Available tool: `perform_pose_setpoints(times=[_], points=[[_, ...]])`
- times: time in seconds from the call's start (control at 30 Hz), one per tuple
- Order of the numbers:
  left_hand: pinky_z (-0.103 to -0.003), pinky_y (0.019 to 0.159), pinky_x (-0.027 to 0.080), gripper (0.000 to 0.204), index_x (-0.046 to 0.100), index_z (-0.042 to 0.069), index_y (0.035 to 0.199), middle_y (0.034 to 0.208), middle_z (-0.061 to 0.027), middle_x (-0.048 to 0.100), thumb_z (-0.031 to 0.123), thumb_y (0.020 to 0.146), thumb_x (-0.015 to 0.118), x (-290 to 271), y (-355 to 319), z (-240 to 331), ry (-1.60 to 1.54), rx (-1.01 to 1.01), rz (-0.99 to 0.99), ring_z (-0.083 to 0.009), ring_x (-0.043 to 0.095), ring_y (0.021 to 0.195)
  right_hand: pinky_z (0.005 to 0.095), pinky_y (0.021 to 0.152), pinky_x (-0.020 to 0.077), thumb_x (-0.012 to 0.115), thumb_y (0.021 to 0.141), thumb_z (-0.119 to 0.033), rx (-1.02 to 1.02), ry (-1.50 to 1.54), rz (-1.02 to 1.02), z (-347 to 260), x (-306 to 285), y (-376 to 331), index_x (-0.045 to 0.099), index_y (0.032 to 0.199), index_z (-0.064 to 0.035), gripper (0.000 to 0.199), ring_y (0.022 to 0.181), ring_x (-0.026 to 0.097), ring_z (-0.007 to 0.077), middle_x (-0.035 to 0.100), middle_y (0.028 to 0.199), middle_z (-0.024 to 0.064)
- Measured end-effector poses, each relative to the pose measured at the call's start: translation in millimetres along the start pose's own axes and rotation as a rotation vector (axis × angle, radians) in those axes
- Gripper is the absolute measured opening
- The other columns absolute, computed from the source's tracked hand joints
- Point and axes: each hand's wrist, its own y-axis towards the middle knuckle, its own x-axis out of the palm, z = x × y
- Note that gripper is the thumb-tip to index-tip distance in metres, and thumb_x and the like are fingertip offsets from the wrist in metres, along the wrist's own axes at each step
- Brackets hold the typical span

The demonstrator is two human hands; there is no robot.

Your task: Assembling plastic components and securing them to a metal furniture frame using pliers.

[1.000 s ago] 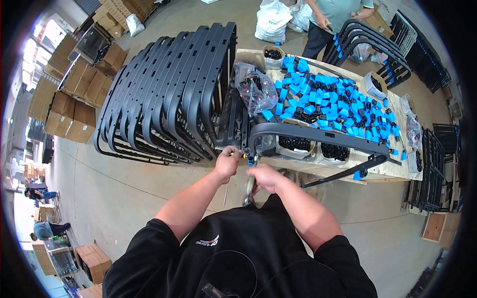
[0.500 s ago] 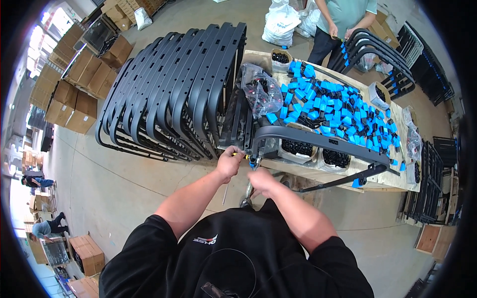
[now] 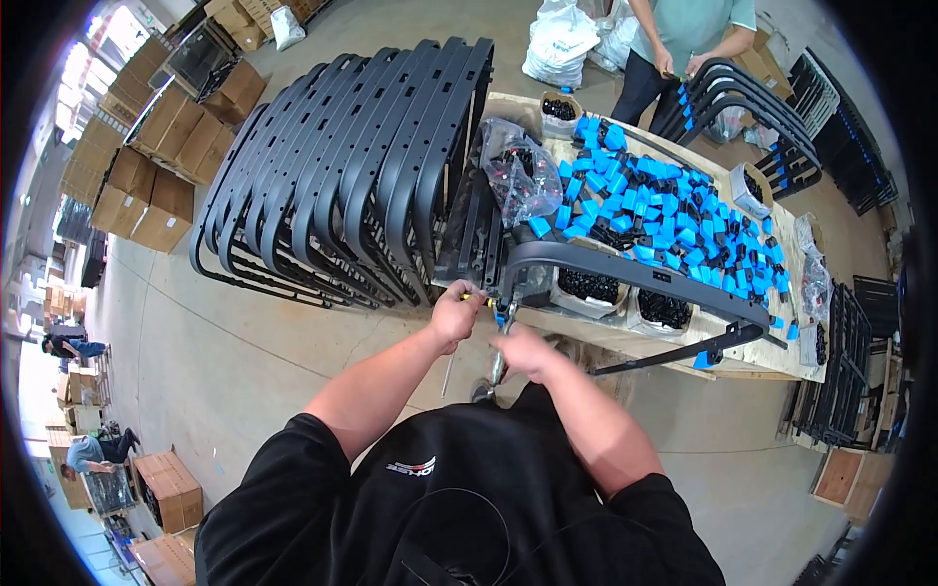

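My left hand [image 3: 456, 314] is closed around what looks like a screwdriver. Its yellow end [image 3: 485, 300] shows by my fingers, and a thin metal shaft [image 3: 447, 376] hangs below the fist. In my right hand [image 3: 525, 353] are silvery metal pliers [image 3: 499, 368], their upper end beside a small blue piece [image 3: 502, 318]. Both hands work at the near left end of a dark grey tubular frame [image 3: 625, 260], which lies across the table's front edge. My fingers hide much of both tools.
On the wooden table [image 3: 743, 354] lie a heap of blue-and-black plastic parts [image 3: 640, 205], a clear bag [image 3: 523, 176] and boxes of black parts [image 3: 589, 286]. Grey frames [image 3: 342, 166] stand stacked at left. Across the table a person [image 3: 684, 44] handles other frames [image 3: 757, 107].
My right hand has shifted slightly, and more of the pliers shows below it. The left hand keeps its hold beside the frame end. The view has moved a little.
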Motion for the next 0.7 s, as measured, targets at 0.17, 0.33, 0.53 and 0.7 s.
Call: perform_pose_setpoints(times=[0.17, 0.33, 0.53, 0.7], points=[[-0.026, 0.038, 0.024, 0.009, 0.055, 0.014, 0.099, 0.064, 0.0039, 0.045, 0.021, 0.101, 0.061, -7.6, 9.9, -18.6, 0.068, 0.128, 0.062, -0.0069, 0.035, 0.045, 0.0496, 0.082, 0.0561, 0.058, 0.092, -0.017, 0.169, -0.115, 0.035, -19.8, 8.2, -6.5, 0.058, 0.121, 0.011, 0.04, 0.094, 0.069, 0.0379, 0.066, 0.108, 0.0253], [-0.026, 0.038, 0.024, 0.009, 0.055, 0.014, 0.099, 0.065, 0.0037, 0.046, 0.021, 0.101, 0.062, -4.3, 1.8, -13.9, 0.007, 0.196, 0.049, -0.0065, 0.037, 0.046, 0.0505, 0.081, 0.0568, 0.057, 0.092, -0.016, 0.25, 0.334, -0.095, -34.2, 6.5, -32.9, 0.041, 0.126, 0.0093, 0.046, 0.093, 0.071, 0.0359, 0.065, 0.112, 0.0274], [-0.025, 0.038, 0.025, 0.008, 0.057, 0.015, 0.1, 0.064, 0.0039, 0.046, 0.021, 0.1, 0.063, -4.2, -0.9, -17.0, 0.044, 0.104, 0.082, -0.006, 0.037, 0.045, 0.0497, 0.087, 0.0558, 0.055, 0.091, -0.017, 0.147, -0.021, 0.048, -11.0, 18.9, -11.5, 0.045, 0.125, 0.0089, 0.043, 0.104, 0.069, 0.0424, 0.064, 0.116, 0.0342], [-0.026, 0.037, 0.024, 0.008, 0.058, 0.014, 0.098, 0.063, 0.0041, 0.046, 0.019, 0.1, 0.063, 3.9, 4.6, -18.4, 0.069, 0.18, 0.109, -0.0061, 0.036, 0.044, 0.05, 0.088, 0.0546, 0.058, 0.091, -0.02, 0.048, -0.11, 0.22, -6.5, 21.4, -24.6, 0.045, 0.126, 0.0098, 0.048, 0.102, 0.067, 0.0465, 0.063, 0.113, 0.0372]])
